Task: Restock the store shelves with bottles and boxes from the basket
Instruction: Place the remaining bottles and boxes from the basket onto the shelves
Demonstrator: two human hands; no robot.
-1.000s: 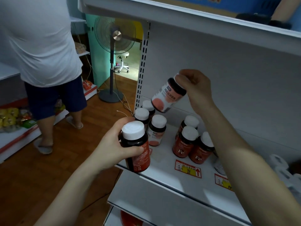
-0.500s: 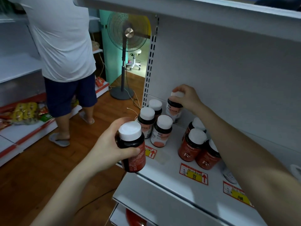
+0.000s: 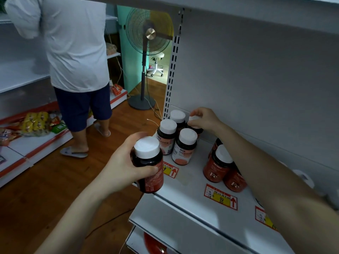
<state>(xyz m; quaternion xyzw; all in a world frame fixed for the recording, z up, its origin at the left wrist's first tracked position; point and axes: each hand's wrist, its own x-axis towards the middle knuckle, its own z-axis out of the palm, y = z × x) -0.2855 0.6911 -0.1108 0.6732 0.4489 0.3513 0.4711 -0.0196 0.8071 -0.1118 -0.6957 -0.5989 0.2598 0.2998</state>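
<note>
My left hand (image 3: pixel 123 166) grips a dark bottle with a white cap and red label (image 3: pixel 149 164), held upright just off the front left edge of the white shelf (image 3: pixel 185 195). My right hand (image 3: pixel 204 119) reaches to the back of the shelf, fingers curled over the cap of a bottle (image 3: pixel 196 125) standing by the rear wall. Three matching white-capped bottles (image 3: pixel 183 146) stand beside it. Red "Fe" bottles (image 3: pixel 218 165) stand to the right, partly hidden by my right forearm.
A person in a white shirt and dark shorts (image 3: pixel 73 66) stands at the opposite shelves on the left. A standing fan (image 3: pixel 148 43) is at the aisle's end. Price tags (image 3: pixel 221 197) line the shelf front. An upper shelf (image 3: pixel 238 13) overhangs. White items (image 3: pixel 302 177) sit far right.
My right hand brought its bottle down from mid-air and set it upright at the back of the shelf. My left hand kept its bottle in nearly the same place.
</note>
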